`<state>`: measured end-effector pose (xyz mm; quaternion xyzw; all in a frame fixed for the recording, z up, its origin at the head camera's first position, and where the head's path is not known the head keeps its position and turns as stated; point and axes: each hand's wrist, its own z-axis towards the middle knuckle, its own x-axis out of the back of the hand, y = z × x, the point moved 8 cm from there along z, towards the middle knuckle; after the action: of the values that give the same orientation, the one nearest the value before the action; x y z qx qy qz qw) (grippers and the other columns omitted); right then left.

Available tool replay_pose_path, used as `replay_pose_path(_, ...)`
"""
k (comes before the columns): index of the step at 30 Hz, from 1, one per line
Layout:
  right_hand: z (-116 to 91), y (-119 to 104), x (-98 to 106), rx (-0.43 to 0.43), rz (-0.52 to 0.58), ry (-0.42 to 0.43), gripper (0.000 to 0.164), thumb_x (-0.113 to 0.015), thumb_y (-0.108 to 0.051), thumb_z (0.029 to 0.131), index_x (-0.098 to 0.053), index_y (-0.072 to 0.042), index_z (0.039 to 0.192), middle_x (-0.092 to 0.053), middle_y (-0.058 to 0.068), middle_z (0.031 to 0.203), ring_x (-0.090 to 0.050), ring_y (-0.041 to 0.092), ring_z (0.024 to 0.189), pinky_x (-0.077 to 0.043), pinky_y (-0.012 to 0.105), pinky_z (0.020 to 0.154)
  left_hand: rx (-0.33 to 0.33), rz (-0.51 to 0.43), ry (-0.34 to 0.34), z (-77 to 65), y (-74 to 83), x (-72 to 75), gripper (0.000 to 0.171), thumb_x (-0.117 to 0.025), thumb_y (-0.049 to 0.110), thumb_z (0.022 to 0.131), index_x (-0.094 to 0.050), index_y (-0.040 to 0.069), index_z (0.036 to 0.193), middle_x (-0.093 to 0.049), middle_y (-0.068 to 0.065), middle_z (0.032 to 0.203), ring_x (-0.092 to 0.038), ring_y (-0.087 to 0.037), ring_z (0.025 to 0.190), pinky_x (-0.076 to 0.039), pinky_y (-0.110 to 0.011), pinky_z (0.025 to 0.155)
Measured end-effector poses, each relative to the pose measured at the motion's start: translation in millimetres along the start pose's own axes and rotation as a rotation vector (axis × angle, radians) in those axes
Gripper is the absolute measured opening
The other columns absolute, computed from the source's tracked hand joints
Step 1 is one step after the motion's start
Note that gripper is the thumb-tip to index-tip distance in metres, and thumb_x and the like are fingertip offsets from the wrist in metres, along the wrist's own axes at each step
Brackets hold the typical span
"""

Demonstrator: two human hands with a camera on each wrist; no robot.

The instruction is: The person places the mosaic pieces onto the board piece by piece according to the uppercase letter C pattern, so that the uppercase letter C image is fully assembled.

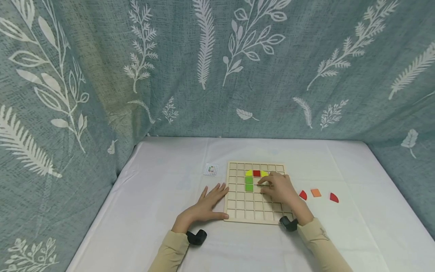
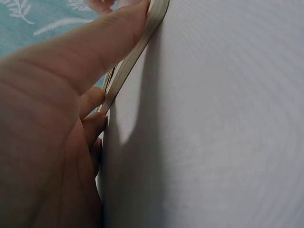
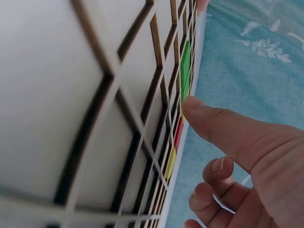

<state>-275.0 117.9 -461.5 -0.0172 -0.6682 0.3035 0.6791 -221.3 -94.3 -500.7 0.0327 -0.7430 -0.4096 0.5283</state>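
A wooden grid board lies on the table. In its upper middle cells sit a yellow rounded piece, a red square, a second yellow piece and two green squares, an upper one and a lower one. My left hand rests at the board's left edge, fingers spread, thumb by the lower corner. Over the board's right half, my right hand has its index finger and thumb bent beside the green squares, tips apart. No piece shows between them; its palm side is hidden in the head view.
Right of the board lie a red quarter-circle piece, an orange square and another red quarter-circle. A small printed pattern card lies beyond the left hand. Leaf-patterned curtain hangs behind the white-covered table.
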Motion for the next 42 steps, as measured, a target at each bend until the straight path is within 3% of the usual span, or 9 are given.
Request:
replay_pose_path(18, -17, 25, 20, -0.020, 0.035, 0.003, 0.021, -0.074, -0.021, 0.079, -0.071, -0.018, 0.100, -0.049, -0.005, 0.074, -0.041, 0.011, 0.066, -0.028, 0.035, 0.072, 0.018, 0.001, -0.005, 0.0, -0.8, -0.3, 0.088, -0.067, 0.046, 0.080, -0.022, 0.013, 0.148, -0.013, -0.005, 0.156, -0.004, -0.023, 0.144, 0.010, -0.049, 0.115)
replay_pose_path(29, -26, 38, 32, 0.033, 0.026, 0.034, 0.021, -0.075, -0.017, 0.077, -0.072, -0.015, 0.098, -0.049, -0.003, 0.070, -0.042, 0.011, 0.064, -0.030, 0.038, 0.071, 0.009, 0.002, -0.002, -0.2, -0.7, 0.4, 0.088, -0.067, 0.046, 0.080, -0.022, 0.013, 0.148, -0.013, -0.006, 0.156, -0.004, -0.024, 0.144, 0.009, -0.050, 0.115)
replay_pose_path(42, -39, 54, 42, 0.008, 0.003, -0.001, 0.025, -0.075, -0.019, 0.077, -0.072, -0.015, 0.101, -0.048, -0.005, 0.072, -0.043, 0.011, 0.068, -0.028, 0.034, 0.070, 0.013, -0.006, -0.005, -0.6, 0.0, 0.3, 0.088, -0.067, 0.046, 0.080, -0.022, 0.013, 0.148, -0.013, -0.007, 0.155, -0.004, -0.024, 0.144, 0.009, -0.050, 0.115)
